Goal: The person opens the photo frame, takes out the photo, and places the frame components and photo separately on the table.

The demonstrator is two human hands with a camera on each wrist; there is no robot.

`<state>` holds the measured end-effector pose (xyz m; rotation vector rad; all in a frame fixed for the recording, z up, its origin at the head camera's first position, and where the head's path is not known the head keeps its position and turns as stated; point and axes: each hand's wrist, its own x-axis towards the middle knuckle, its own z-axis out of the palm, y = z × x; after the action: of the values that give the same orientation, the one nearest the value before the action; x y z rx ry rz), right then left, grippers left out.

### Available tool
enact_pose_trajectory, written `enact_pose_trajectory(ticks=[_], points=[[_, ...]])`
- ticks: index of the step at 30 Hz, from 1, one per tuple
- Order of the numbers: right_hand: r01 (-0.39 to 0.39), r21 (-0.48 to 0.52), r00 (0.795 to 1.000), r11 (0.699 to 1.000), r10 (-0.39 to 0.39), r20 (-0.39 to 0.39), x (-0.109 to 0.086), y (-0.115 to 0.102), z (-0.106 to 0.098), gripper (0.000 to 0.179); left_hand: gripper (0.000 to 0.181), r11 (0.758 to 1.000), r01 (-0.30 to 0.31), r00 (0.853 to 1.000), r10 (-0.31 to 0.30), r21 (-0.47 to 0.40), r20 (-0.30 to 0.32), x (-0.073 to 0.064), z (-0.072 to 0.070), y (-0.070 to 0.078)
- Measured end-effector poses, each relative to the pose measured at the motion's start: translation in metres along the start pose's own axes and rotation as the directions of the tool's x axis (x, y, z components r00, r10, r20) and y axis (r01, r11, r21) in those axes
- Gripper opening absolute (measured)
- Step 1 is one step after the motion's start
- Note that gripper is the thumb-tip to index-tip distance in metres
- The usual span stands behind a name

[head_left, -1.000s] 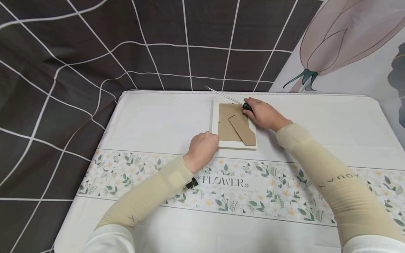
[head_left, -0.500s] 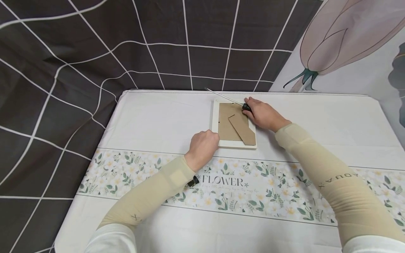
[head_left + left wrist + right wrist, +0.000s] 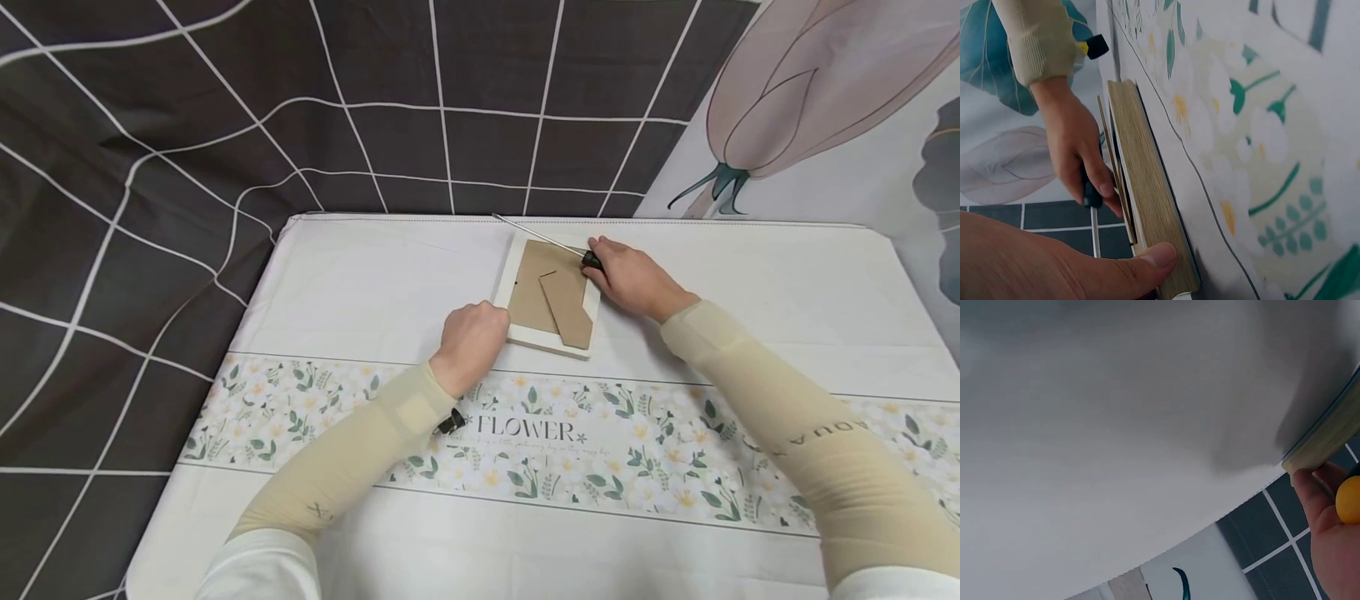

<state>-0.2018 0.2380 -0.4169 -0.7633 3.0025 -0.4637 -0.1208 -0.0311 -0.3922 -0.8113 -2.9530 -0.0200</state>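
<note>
A white picture frame (image 3: 547, 340) lies back side up, turned slightly on the table, with a brown backing board (image 3: 529, 300) and a cardboard easel leg (image 3: 567, 317). My left hand (image 3: 472, 337) grips its lower left corner; in the left wrist view the thumb presses on the wood-coloured edge (image 3: 1144, 181). At the upper right corner, my right hand (image 3: 633, 279) holds a screwdriver (image 3: 592, 260) by its black handle, the metal shaft slanting across the frame's top. The handle's yellow end (image 3: 1349, 500) shows in the right wrist view, where fingertips touch the frame corner.
A white tablecloth (image 3: 375, 283) with a floral band lettered "FLOWER" (image 3: 525, 429) covers the table. Behind its far edge hangs a dark curtain with white grid lines (image 3: 495, 150). A light flower-printed cloth (image 3: 810, 167) hangs at the back right.
The frame has turned slightly clockwise, its lower end swinging left. My left hand has shifted a little left, and my right hand with the screwdriver a little right and nearer.
</note>
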Motion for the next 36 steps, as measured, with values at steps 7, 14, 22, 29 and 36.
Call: enact_pose_trajectory(ticks=[7,14,22,29,36], points=[[-0.029,0.007,1.0,1.0,0.029,-0.009,-0.01,-0.001,-0.002,0.05,0.015,1.0,0.016,1.0,-0.016,0.006,-0.008,0.003,0.001,-0.005],[-0.041,0.006,0.998,0.999,0.041,-0.036,-0.02,-0.001,-0.004,0.047,0.014,0.999,0.04,0.999,-0.041,0.019,0.021,0.008,0.004,-0.012],[-0.035,0.001,0.998,0.999,0.035,-0.052,-0.031,-0.003,-0.006,0.043,0.016,0.998,0.037,0.999,-0.037,0.044,0.006,0.012,0.004,-0.015],[-0.022,-0.007,0.996,1.0,0.021,-0.088,-0.038,-0.005,-0.006,0.041,0.018,0.998,0.039,0.999,-0.039,0.054,-0.003,0.017,0.005,-0.019],[-0.031,-0.03,0.996,0.999,0.029,-0.089,-0.046,-0.007,-0.007,0.038,0.017,0.997,0.041,0.999,-0.041,0.069,0.008,0.024,0.006,-0.023]])
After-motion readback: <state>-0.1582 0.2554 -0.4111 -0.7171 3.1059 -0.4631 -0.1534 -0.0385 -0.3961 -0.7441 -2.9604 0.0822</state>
